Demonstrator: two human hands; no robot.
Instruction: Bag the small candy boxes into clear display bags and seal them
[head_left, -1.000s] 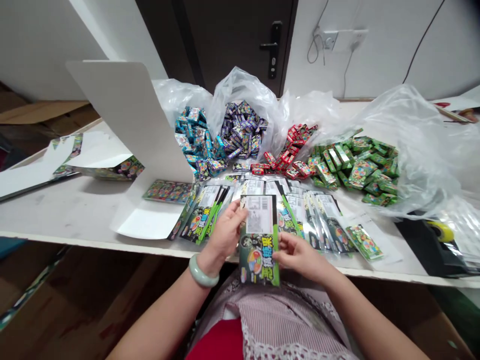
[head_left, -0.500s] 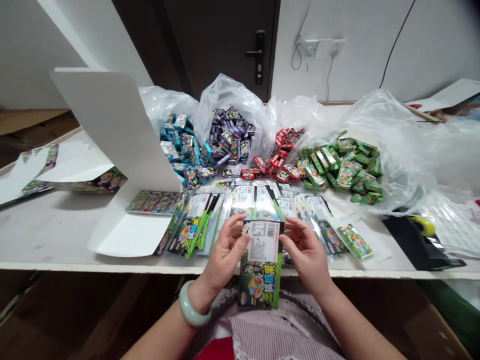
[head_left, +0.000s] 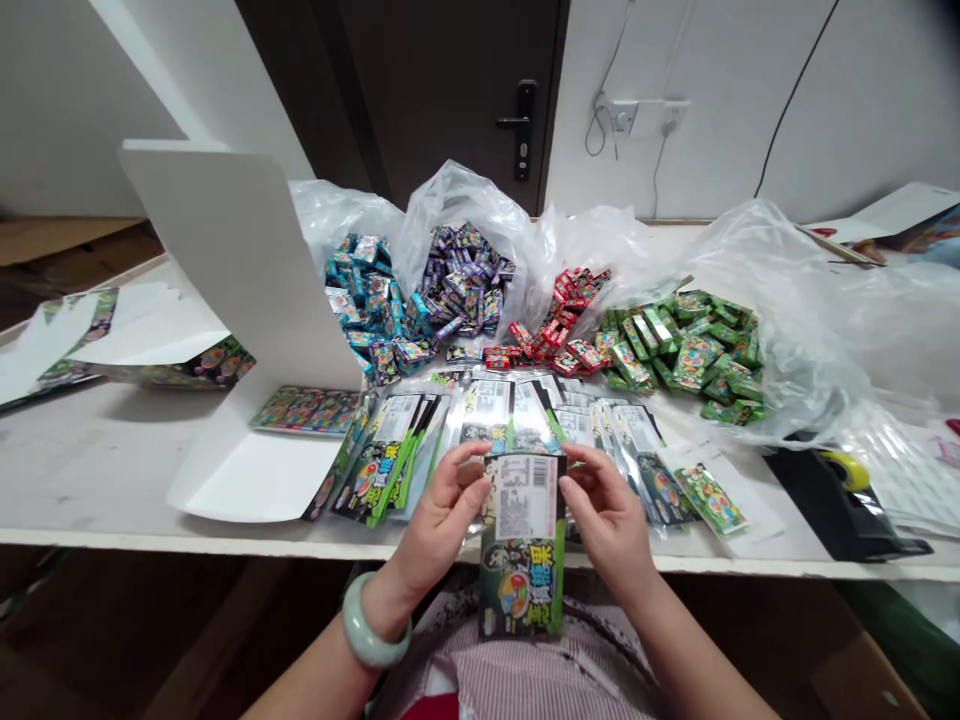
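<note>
A printed candy packet (head_left: 523, 560) with a white label on its upper half hangs upright over my lap, just in front of the table edge. My left hand (head_left: 450, 515) pinches its upper left edge, with a pale green bangle (head_left: 375, 620) on that wrist. On the opposite edge, the thumb and fingers of my right hand (head_left: 606, 510) grip it too. Right behind my hands lie several similar packets (head_left: 379, 465) in overlapping rows on the table (head_left: 112, 480). To their left stands an open white display box (head_left: 247, 470) with printed packs inside.
Plastic bags spill small boxes across the back: blue (head_left: 367, 285), purple (head_left: 465, 280), red (head_left: 559, 320) and green (head_left: 690, 345). A black tape dispenser (head_left: 832, 510) with yellow tape and a green pack (head_left: 711, 498) lie at right. More folded boxes (head_left: 150, 330) sit at left.
My hands and the packet sit slightly lower in the view, and so does most of the scene, as the camera has tilted a little. Both hands keep their hold on the packet.
</note>
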